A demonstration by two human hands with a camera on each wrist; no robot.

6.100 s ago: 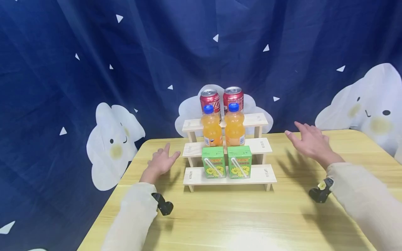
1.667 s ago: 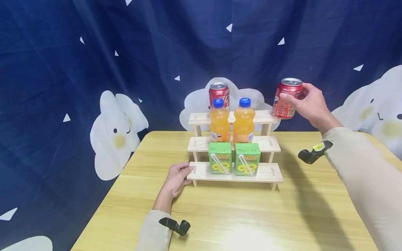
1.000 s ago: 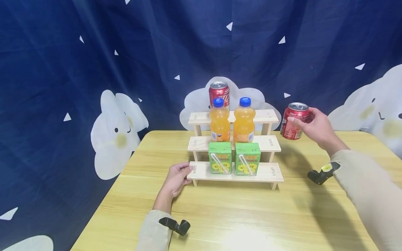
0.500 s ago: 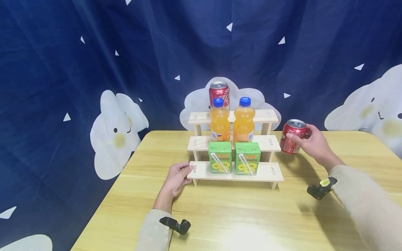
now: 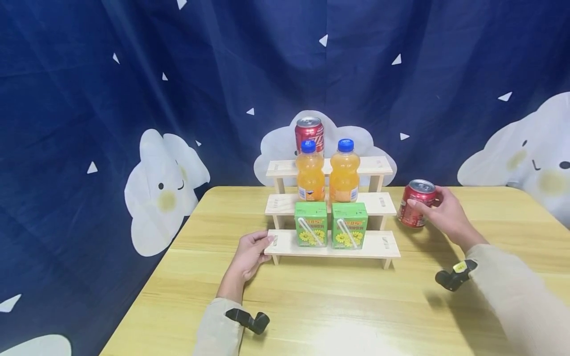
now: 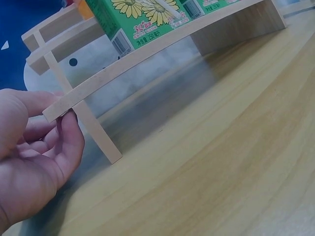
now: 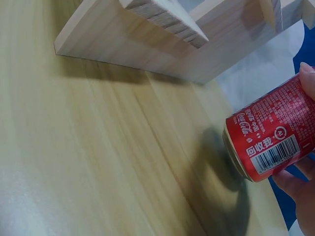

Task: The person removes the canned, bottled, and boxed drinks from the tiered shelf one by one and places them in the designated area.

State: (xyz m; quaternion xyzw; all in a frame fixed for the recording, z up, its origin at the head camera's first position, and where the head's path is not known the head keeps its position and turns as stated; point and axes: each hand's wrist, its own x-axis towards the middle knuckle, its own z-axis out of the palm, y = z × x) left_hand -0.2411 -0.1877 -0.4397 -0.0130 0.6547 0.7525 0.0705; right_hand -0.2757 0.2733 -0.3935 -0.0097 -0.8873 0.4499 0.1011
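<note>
My right hand (image 5: 450,215) grips a red Coca-Cola can (image 5: 417,203) upright, to the right of a three-tier wooden shelf (image 5: 383,242). In the right wrist view the can (image 7: 270,132) hangs low over the table, its shadow beside its base; whether it touches the wood I cannot tell. My left hand (image 5: 249,254) pinches the left end of the lowest board, thumb on top and fingers beneath, as the left wrist view shows around the board end (image 6: 59,105). A second red can (image 5: 309,133) stands on the top tier, partly hidden by a bottle.
Two orange-drink bottles (image 5: 345,173) with blue caps stand on the middle tier. Two green drink cartons (image 5: 349,226) with straws occupy the bottom tier. The wooden table (image 5: 311,301) extends in front and to both sides; a dark blue curtain (image 5: 222,59) hangs behind.
My right hand took the right-hand can off the top tier, carried it right, then lowered it towards the table. My left hand came to the lowest board and has stayed there.
</note>
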